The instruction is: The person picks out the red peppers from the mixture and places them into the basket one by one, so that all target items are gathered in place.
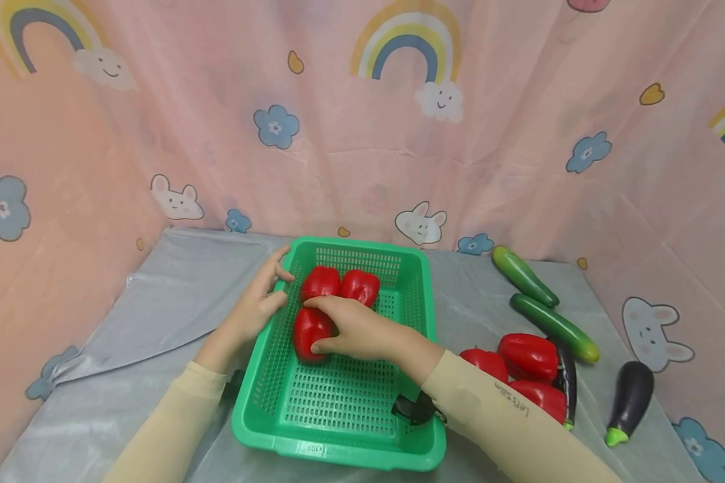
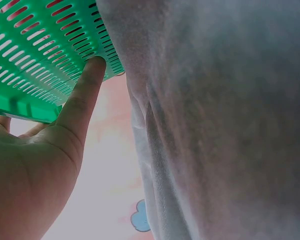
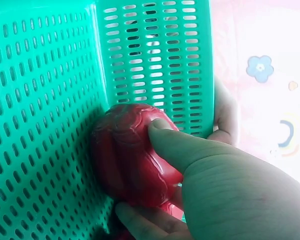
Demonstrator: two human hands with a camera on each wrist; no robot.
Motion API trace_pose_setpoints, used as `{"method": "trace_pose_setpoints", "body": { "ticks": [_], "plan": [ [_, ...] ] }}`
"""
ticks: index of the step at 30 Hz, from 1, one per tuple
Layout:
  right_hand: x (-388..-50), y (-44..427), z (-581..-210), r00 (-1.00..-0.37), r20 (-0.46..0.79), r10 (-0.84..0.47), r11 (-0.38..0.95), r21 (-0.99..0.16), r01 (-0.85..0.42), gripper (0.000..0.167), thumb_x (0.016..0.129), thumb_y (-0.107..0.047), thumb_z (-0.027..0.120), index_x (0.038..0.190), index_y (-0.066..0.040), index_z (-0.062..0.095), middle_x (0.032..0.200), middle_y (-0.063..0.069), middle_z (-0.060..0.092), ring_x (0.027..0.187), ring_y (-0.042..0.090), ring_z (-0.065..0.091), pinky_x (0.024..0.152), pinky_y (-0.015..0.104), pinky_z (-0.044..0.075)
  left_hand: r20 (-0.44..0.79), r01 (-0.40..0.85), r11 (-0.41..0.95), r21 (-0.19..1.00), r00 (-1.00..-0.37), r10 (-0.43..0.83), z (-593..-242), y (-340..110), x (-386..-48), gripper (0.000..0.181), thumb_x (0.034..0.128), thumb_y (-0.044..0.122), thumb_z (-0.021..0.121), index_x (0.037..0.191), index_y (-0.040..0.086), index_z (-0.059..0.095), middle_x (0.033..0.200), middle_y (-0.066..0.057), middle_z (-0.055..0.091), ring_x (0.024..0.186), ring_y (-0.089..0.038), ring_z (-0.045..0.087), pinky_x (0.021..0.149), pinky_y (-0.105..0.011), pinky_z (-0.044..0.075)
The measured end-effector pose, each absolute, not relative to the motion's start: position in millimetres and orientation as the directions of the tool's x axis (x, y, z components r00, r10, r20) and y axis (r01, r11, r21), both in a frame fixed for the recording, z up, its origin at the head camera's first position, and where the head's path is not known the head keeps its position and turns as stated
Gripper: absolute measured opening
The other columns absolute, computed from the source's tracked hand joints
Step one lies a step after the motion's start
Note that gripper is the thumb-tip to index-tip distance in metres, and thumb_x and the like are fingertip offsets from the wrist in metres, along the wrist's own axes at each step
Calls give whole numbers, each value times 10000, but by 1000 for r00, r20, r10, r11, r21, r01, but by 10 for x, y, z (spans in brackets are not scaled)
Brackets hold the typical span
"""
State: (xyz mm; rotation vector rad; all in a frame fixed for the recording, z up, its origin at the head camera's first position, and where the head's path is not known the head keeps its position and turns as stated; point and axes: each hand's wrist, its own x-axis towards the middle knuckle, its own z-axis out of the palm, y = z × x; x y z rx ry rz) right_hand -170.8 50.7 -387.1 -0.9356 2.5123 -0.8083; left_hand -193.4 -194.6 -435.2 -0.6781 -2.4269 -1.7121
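Inside the green basket [image 1: 338, 459], the right hand [image 1: 355, 330] grips a red bell pepper [image 1: 309, 333] near the left wall, thumb on one side and fingers on the other; the right wrist view shows the same pepper [image 3: 132, 155] in the hand [image 3: 230, 185]. Two more red peppers [image 1: 321, 282] [image 1: 360, 287] lie just behind it in the basket. On the basket's left rim rests the left hand [image 1: 258, 300], fingers extended; in the left wrist view a finger of that hand [image 2: 40, 165] touches the slotted outer wall [image 2: 40, 55].
Right of the basket lie several red peppers [image 1: 528, 356], two cucumbers [image 1: 524, 276] [image 1: 554, 327], and eggplants, one [image 1: 632, 399] apart at the far right. A dark object [image 1: 413, 410] sits by the basket's right wall, partly under the right sleeve. A patterned curtain [image 1: 338, 181] stands behind the grey cloth [image 1: 175, 288].
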Motion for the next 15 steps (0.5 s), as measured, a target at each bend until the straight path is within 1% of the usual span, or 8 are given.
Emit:
{"method": "trace_pose_setpoints", "body": {
  "ticks": [7, 12, 15],
  "plan": [
    [-1715, 502, -3873, -739, -97, -666, 639, -586, -499, 773, 934, -327, 871, 1605, -165, 523, 1546, -3, 599, 1386, 204, 564, 1055, 436, 577, 325, 407, 266, 874, -896, 304, -4350, -1941, -1931, 244, 884, -42, 457, 1117, -28, 530, 1796, -149, 221, 1639, -433, 173, 1233, -784, 177],
    [-1723, 503, -3874, -740, -83, -667, 638, -576, -511, 750, 939, -308, 867, 1596, -156, 538, 1542, 4, 608, 1387, 205, 568, 1072, 447, 566, 323, 404, 262, 876, -897, 303, -4353, -1943, -1927, 248, 885, -43, 455, 1119, -22, 532, 1795, -152, 220, 1636, -447, 175, 1221, -795, 199],
    [-1727, 506, -3871, -739, -77, -669, 636, -574, -516, 754, 933, -314, 873, 1592, -155, 544, 1536, 2, 612, 1383, 203, 568, 1070, 450, 567, 330, 410, 256, 875, -894, 303, -4353, -1941, -1931, 246, 885, -44, 455, 1117, -26, 533, 1792, -159, 225, 1635, -445, 176, 1223, -795, 192]
  ]
}}
